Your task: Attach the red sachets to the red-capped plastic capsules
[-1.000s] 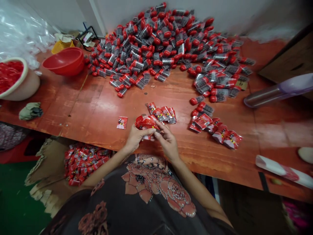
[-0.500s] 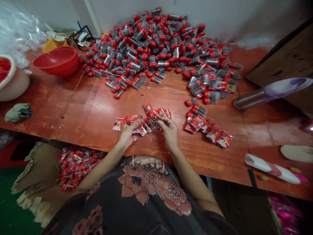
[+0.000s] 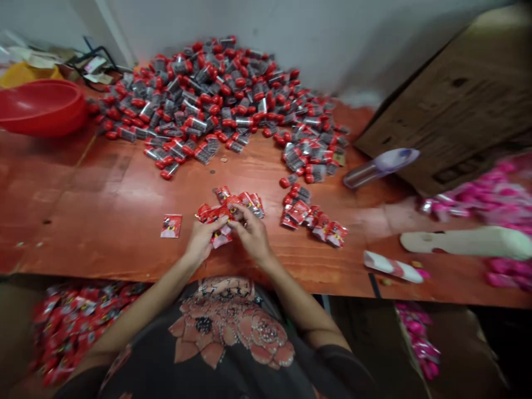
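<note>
1. Left hand [image 3: 200,238] is curled around a bunch of red packets [image 3: 214,213], thumb on top. Right hand [image 3: 252,230] has thumb and fingertips closed on the bunch's right side. Clock's centred on the hands, 12 = far side.
2. Biggest thing around: the red-brown table [image 3: 137,244]. Bunch is above its near edge, roughly mid-view.
3. Pile of tubes [image 3: 216,105], clear with red caps, spreads wide at 12, caps pointing every which way.
4. Cardboard box [image 3: 449,94] at 2, leaning on a slant.
5. Heap of more red packets [image 3: 83,327] at 8, lower than the table edge, pretty blurry.
6. Red bowl [image 3: 41,108] at 10, cut off by the view's edge.
7. Row of packets [image 3: 316,221] at 3, near the right hand; the row's long axis runs 10-to-4.
8. Now the held bunch: as a whole it stretches roughly 9-to-3 between the hands, and the pale pink ends I can make out point at 6. Single packets in there are too blurred to sort.
9. Small cluster of packets [image 3: 255,202] just past the right hand's fingers, at 1.
10. Smallest: one lone packet [image 3: 170,227] flat at 9, pink end facing 6, long axis about 12-to-6.
</note>
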`<state>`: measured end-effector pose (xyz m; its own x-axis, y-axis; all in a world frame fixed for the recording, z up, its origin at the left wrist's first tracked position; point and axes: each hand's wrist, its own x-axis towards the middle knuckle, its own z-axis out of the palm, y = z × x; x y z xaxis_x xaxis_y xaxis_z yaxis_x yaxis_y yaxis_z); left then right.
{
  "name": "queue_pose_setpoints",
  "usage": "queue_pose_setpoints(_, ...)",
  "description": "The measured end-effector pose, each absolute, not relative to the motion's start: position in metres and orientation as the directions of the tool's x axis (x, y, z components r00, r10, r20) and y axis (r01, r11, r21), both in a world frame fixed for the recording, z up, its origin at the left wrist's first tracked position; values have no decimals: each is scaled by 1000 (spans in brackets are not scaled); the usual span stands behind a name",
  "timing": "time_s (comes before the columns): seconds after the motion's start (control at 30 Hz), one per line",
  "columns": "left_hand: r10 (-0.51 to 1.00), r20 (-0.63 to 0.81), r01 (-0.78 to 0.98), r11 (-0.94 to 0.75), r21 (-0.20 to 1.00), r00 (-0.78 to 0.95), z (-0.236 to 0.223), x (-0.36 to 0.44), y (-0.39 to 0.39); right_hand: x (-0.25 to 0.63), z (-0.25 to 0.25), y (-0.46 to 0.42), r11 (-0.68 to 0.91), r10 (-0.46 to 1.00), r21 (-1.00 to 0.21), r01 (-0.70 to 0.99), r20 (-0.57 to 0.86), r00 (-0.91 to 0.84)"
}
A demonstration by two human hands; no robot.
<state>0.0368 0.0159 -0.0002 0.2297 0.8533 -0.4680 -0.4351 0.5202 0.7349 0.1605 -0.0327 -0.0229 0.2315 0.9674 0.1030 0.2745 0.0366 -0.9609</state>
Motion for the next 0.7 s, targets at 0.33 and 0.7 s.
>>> queue_pose_setpoints(0.33,762,-610,-503,623,599,218,0,50,36,306,-15,25,-133,985,-235,963,76,155)
queue_pose_setpoints(0.7,727,-647,-651,608,454,228,4,36,45,307,-30,58,-120,981,-501,857,74,180)
